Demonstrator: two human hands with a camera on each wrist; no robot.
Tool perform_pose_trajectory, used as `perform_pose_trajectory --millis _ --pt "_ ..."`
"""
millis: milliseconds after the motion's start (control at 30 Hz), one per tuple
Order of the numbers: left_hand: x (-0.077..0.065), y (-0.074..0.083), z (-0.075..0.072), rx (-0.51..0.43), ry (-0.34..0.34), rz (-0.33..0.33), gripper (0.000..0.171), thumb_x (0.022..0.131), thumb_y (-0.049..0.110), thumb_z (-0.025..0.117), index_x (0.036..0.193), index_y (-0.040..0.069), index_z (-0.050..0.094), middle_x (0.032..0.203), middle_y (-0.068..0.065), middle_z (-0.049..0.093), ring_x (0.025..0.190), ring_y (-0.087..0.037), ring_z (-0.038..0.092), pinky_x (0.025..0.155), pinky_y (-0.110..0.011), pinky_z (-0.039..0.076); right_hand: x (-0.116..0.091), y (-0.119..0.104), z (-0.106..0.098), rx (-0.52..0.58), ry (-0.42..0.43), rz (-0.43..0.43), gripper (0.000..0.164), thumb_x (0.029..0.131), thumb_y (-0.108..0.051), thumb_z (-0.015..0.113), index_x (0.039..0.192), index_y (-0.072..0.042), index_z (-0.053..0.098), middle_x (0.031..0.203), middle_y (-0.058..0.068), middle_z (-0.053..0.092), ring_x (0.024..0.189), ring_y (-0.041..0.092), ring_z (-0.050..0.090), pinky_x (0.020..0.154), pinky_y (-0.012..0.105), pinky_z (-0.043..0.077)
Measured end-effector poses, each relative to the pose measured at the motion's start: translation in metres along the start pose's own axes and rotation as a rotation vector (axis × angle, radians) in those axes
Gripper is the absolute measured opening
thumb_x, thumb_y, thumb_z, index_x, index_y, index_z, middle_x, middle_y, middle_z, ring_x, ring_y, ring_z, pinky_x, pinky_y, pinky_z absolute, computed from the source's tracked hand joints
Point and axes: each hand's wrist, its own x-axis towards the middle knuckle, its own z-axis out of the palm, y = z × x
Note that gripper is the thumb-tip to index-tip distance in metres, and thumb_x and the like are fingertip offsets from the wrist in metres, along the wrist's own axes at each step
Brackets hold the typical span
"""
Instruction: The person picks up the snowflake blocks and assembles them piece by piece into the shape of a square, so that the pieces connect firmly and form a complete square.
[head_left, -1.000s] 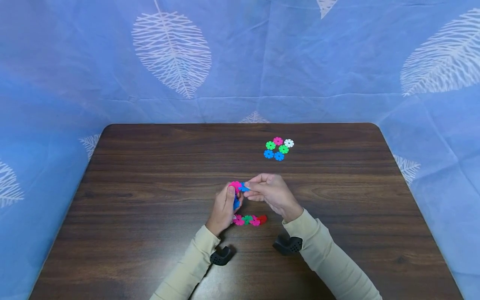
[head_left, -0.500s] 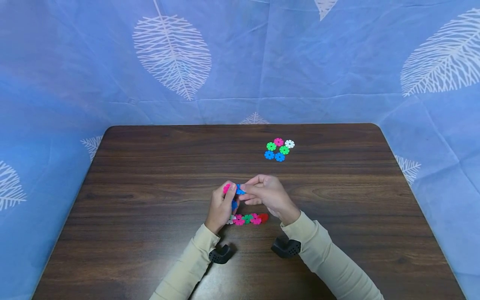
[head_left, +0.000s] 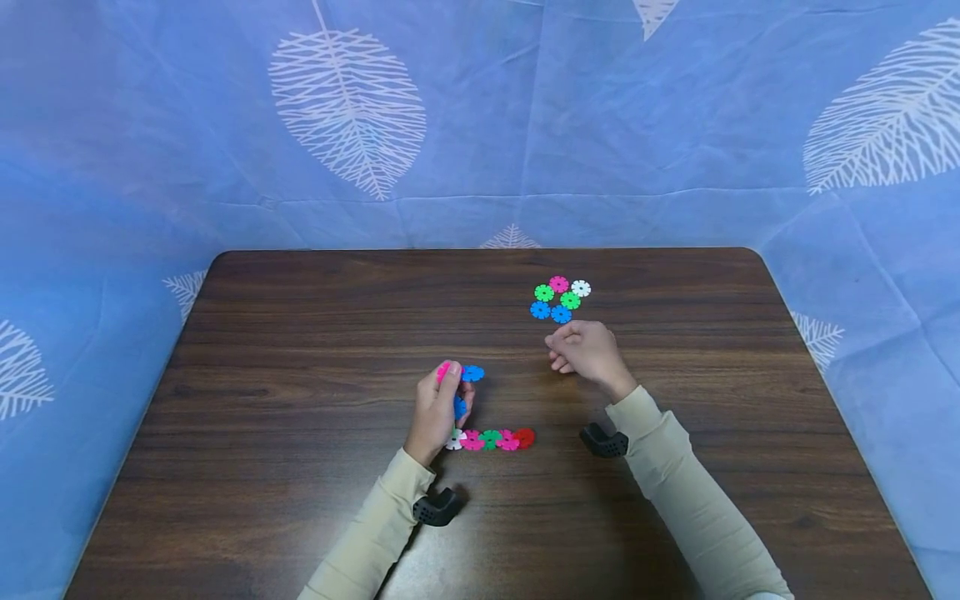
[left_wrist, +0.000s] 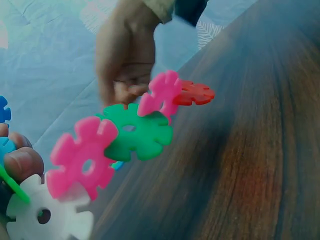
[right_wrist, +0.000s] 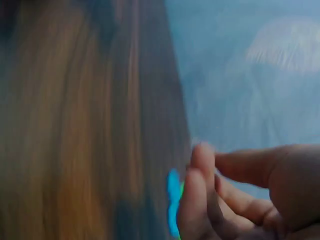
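Observation:
My left hand (head_left: 435,408) grips a joined chain of notched plastic snowflake discs. At the chain's upper end a blue snowflake disc (head_left: 472,373) sticks out past the thumb, fitted to a pink disc (head_left: 442,372). Below the hand the chain runs rightward through a white disc (left_wrist: 47,215), a pink disc (left_wrist: 82,157), a green disc (left_wrist: 137,132), another pink one and a red disc (left_wrist: 195,93). The palm and fingers hide part of the left side. My right hand (head_left: 588,354) hovers near the loose discs, fingers bent loosely, with nothing visible in it.
Several loose snowflake discs lie at the back of the brown wooden table (head_left: 337,317): two blue discs (head_left: 540,310), two green discs (head_left: 570,300), a pink disc (head_left: 558,284) and a white disc (head_left: 581,288). A blue leaf-print cloth (head_left: 480,125) hangs behind.
My right hand has let go of the blue disc at the chain's end and moved right and away, toward the loose discs. The left hand has shifted slightly left with the chain.

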Motion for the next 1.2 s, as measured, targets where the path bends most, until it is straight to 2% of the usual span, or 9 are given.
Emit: perform_pose_trajectory --millis 100,167,233,333,367,500,667,967,1200 --pt "-0.001 0.006 0.001 0.018 -0.007 -0.005 0.040 0.104 0.012 0.030 0.076 -0.013 0.045 0.057 -0.009 0.045 0.039 -0.007 0.038 0.035 -0.018 0.034 0.016 0.014 -0.013 -0.160 0.124 0.003 0.021 0.092 -0.017 0.060 0.096 0.003 0.065 0.081 0.018 0.071 0.059 0.014 0.067 0.059 0.028 0.056" --pt "-0.003 0.012 0.002 0.022 -0.008 -0.008 0.039 0.104 0.010 0.030 0.076 -0.013 0.045 0.057 -0.012 0.045 0.040 -0.007 0.039 0.036 -0.018 0.034 0.026 0.022 -0.019 -0.226 0.224 0.002 0.020 0.092 -0.018 0.060 0.094 0.002 0.065 0.081 0.018 0.071 0.065 0.022 0.068 0.076 0.034 0.054" --pt "-0.004 0.018 0.003 0.031 -0.006 -0.008 0.039 0.103 0.009 0.030 0.075 -0.012 0.046 0.058 -0.014 0.046 0.040 -0.008 0.039 0.036 -0.018 0.035 0.038 0.029 -0.024 -0.256 0.319 0.001 0.022 0.092 -0.019 0.061 0.095 0.003 0.064 0.085 0.021 0.071 0.078 0.030 0.067 0.095 0.042 0.045" --pt "-0.006 0.023 0.003 0.035 -0.005 -0.003 0.039 0.104 0.009 0.030 0.075 -0.012 0.047 0.058 -0.016 0.045 0.040 -0.008 0.040 0.036 -0.019 0.036 0.056 0.038 -0.030 -0.241 0.406 0.017 0.028 0.092 -0.021 0.061 0.101 0.005 0.063 0.093 0.025 0.068 0.094 0.038 0.061 0.110 0.048 0.027" --pt "-0.006 0.023 0.003 0.034 -0.005 -0.002 0.039 0.104 0.009 0.030 0.076 -0.012 0.047 0.058 -0.017 0.045 0.040 -0.008 0.040 0.036 -0.019 0.036 0.062 0.040 -0.031 -0.232 0.422 0.022 0.031 0.092 -0.022 0.061 0.104 0.006 0.062 0.095 0.026 0.068 0.097 0.039 0.059 0.111 0.048 0.026" --pt "-0.007 0.022 0.003 0.016 0.000 0.000 0.039 0.104 0.009 0.030 0.077 -0.014 0.047 0.058 -0.021 0.044 0.039 -0.009 0.039 0.035 -0.021 0.036 0.079 0.042 -0.033 -0.213 0.457 0.034 0.038 0.092 -0.026 0.061 0.109 0.008 0.061 0.098 0.027 0.066 0.100 0.040 0.058 0.109 0.047 0.030" --pt "-0.007 0.021 0.004 0.002 0.006 -0.022 0.040 0.104 0.011 0.030 0.078 -0.015 0.046 0.058 -0.014 0.046 0.039 -0.008 0.039 0.036 -0.020 0.035 0.091 0.038 -0.032 -0.231 0.500 0.072 0.041 0.089 -0.031 0.065 0.104 0.006 0.064 0.099 0.025 0.065 0.099 0.040 0.057 0.092 0.051 0.046" --pt "-0.005 0.022 0.002 0.004 0.009 -0.027 0.039 0.104 0.011 0.031 0.078 -0.015 0.046 0.059 -0.014 0.046 0.039 -0.008 0.039 0.037 -0.018 0.035 0.099 0.029 -0.033 -0.321 0.470 0.175 0.034 0.086 -0.028 0.068 0.091 0.005 0.062 0.096 0.022 0.061 0.098 0.039 0.056 0.088 0.049 0.049" --pt "-0.003 0.021 -0.001 0.007 0.014 -0.035 0.040 0.104 0.011 0.031 0.079 -0.015 0.046 0.059 -0.008 0.046 0.039 -0.008 0.039 0.037 -0.018 0.035 0.100 0.027 -0.036 -0.339 0.447 0.208 0.035 0.088 -0.024 0.065 0.101 0.008 0.060 0.104 0.025 0.059 0.107 0.040 0.053 0.095 0.048 0.046"
